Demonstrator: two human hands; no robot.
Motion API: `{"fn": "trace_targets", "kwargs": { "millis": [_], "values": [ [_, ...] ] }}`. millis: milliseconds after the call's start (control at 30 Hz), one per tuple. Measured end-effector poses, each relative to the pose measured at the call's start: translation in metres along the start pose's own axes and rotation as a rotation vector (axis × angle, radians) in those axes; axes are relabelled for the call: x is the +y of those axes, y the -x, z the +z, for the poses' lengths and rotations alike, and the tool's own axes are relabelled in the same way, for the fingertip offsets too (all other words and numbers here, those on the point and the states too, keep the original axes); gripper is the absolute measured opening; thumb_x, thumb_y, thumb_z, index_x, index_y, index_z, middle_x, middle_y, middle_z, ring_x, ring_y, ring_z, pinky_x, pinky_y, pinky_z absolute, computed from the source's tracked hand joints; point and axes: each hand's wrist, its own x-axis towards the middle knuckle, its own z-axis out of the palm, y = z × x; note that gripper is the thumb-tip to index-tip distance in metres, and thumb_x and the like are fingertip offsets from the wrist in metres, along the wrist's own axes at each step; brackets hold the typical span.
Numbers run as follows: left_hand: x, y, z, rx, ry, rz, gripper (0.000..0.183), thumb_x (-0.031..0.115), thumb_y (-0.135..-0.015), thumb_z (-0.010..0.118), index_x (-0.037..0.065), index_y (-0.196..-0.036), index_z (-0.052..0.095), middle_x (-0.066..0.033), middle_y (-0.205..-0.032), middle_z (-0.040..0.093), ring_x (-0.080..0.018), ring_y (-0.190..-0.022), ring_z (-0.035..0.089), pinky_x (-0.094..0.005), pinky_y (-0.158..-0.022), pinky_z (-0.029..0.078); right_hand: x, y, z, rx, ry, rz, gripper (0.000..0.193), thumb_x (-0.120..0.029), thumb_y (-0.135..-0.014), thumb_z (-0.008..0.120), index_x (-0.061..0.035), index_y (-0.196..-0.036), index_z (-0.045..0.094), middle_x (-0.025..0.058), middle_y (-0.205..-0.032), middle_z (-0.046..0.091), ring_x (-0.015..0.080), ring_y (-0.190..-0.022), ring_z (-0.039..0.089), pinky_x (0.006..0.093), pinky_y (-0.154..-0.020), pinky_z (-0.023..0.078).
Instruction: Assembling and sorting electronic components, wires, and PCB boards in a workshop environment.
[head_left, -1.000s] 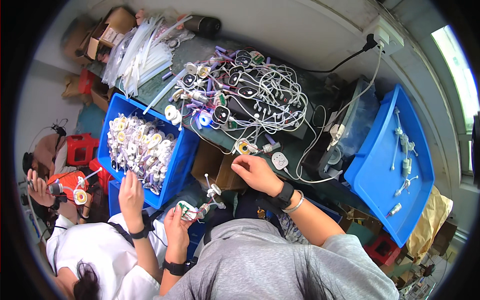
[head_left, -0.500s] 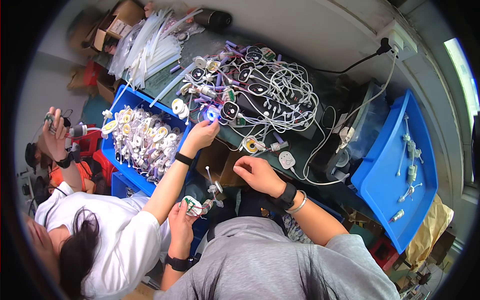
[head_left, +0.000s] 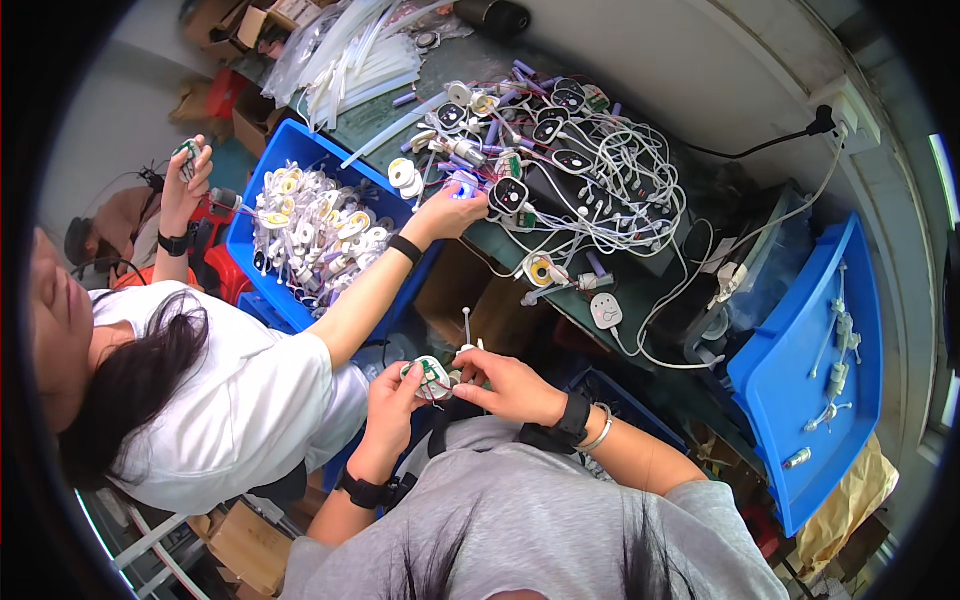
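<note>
My left hand holds a small white rounded housing with a green circuit board and thin wires on it. My right hand has come up beside it, fingers curled closed around a white plastic tube fitting whose thin stem sticks up above them; most of that part is hidden. To my left a person in a white shirt reaches across with one hand on a piece glowing blue. The person's other hand is raised with a wired circuit board.
A blue bin heaped with white fittings stands left. On the dark green table lie tangled white cables, black-faced units and clear tubes. A tilted blue tray holds a few fittings at right. A white controller lies near the table edge.
My right hand has moved down and left from the table edge to the part in my left hand, closing on its fitting. The whole view has shifted, so the table appears further right.
</note>
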Motion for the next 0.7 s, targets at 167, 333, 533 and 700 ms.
{"fn": "trace_targets", "kwargs": {
  "millis": [167, 333, 533, 700],
  "values": [
    [-0.001, 0.003, 0.002, -0.032, -0.035, 0.028, 0.018, 0.021, -0.088, 0.051, 0.003, -0.09, 0.054, -0.0057, -0.083, 0.06, -0.0122, -0.073, 0.059, -0.0259, -0.065, 0.049, -0.006, 0.004, 0.007, -0.075, 0.074, 0.005, 0.022, -0.019, -0.081, 0.059, -0.0012, -0.094, 0.055, 0.0089, -0.077, 0.059, 0.0174, -0.067, 0.057, 0.029, -0.062, 0.046],
    [-0.004, 0.001, 0.01, -0.088, -0.032, 0.031, 0.02, 0.021, -0.086, 0.054, 0.001, -0.09, 0.054, -0.0025, -0.08, 0.058, -0.007, -0.071, 0.054, -0.022, -0.063, 0.045, -0.005, 0.009, 0.009, 0.04, 0.07, 0.046, 0.019, -0.017, -0.08, 0.059, -0.0004, -0.089, 0.056, 0.0077, -0.068, 0.058, 0.0146, -0.061, 0.055, 0.0271, -0.058, 0.044],
    [0.01, 0.01, 0.029, -0.131, -0.133, 0.199, 0.016, 0.013, -0.086, 0.054, -0.001, -0.093, 0.05, -0.003, -0.083, 0.056, -0.0063, -0.072, 0.052, -0.0198, -0.064, 0.043, -0.012, 0.017, 0.008, 0.084, 0.079, 0.031, 0.021, -0.02, -0.079, 0.059, -0.0013, -0.087, 0.056, 0.0091, -0.069, 0.057, 0.0201, -0.06, 0.054, 0.0307, -0.056, 0.043],
    [0.015, 0.015, 0.028, -0.245, -0.221, 0.247, 0.015, 0.012, -0.085, 0.055, 0.0, -0.092, 0.049, -0.0022, -0.081, 0.055, -0.0059, -0.072, 0.051, -0.0198, -0.065, 0.043, -0.025, 0.031, 0.007, 0.222, 0.299, -0.122, 0.017, -0.015, -0.078, 0.061, -0.0013, -0.086, 0.056, 0.0079, -0.071, 0.057, 0.018, -0.061, 0.055, 0.0279, -0.057, 0.043]
  ]
}}
